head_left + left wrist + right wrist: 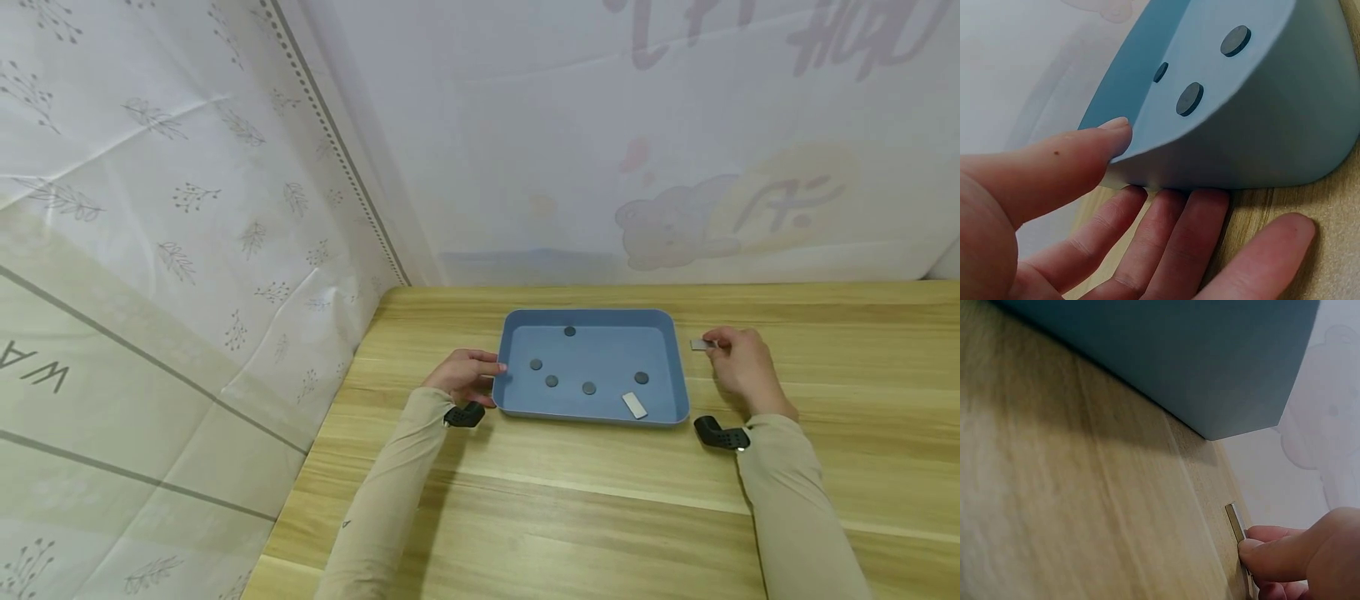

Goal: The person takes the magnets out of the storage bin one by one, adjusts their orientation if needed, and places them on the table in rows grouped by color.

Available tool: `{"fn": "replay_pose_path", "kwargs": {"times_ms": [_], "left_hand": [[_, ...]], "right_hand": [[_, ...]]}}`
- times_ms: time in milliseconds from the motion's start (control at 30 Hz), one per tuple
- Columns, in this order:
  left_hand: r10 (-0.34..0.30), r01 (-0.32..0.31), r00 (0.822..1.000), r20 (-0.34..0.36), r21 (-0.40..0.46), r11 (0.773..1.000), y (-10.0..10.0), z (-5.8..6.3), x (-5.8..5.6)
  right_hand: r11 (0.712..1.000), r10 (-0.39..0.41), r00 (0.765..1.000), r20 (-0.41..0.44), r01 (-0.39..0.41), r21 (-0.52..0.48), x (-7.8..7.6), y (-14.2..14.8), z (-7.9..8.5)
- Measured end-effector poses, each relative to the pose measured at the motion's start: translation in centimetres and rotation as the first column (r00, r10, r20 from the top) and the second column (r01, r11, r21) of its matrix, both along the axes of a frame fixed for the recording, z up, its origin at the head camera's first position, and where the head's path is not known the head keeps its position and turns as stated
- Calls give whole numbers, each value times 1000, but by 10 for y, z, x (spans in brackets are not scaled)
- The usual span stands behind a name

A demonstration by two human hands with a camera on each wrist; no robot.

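A shallow blue tray (597,416) sits on the wooden table. My left hand (467,374) grips its left wall; in the left wrist view the thumb (1113,134) hooks over the rim, with fingertips against the outside. Several dark grey round discs (588,388) lie scattered on the tray floor, along with one pale rectangular piece (634,406) near the front right. To the right of the tray, my right hand (742,367) pinches a thin, flat, silvery rectangular bar (1235,520) between thumb and fingers, close to the tabletop. The fingers cover part of the bar.
The wooden table (525,525) runs back to a printed curtain (540,167). Another patterned curtain (187,250) hangs along the table's left edge. A black wrist device (722,434) is worn on the right arm, and a similar one (464,414) on the left.
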State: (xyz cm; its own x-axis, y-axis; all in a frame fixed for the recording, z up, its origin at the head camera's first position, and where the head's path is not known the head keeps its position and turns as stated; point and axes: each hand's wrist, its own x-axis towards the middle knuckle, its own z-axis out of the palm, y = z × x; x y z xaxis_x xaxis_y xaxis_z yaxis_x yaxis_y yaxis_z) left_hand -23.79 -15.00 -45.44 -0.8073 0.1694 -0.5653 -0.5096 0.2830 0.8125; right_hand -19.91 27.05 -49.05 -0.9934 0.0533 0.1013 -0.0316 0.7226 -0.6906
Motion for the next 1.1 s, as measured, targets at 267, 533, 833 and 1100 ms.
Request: {"fn": "replay_pose_path", "kwargs": {"times_ms": [267,533,833,1100], "left_hand": [[-3,3,1000,-10,5,1000,0,-1,1],[2,-2,1000,-2,4,1000,0,0,-1],[6,-6,1000,7,7,1000,-1,0,-2],[-1,1,1000,3,14,1000,-1,0,-1]], "right_hand": [[1000,-7,1000,-11,7,5,1,0,-2],[1000,12,1000,2,-12,0,0,4,-2],[999,28,999,38,-27,-17,-1,7,2],[994,28,993,112,-16,-110,4,9,9]]}}
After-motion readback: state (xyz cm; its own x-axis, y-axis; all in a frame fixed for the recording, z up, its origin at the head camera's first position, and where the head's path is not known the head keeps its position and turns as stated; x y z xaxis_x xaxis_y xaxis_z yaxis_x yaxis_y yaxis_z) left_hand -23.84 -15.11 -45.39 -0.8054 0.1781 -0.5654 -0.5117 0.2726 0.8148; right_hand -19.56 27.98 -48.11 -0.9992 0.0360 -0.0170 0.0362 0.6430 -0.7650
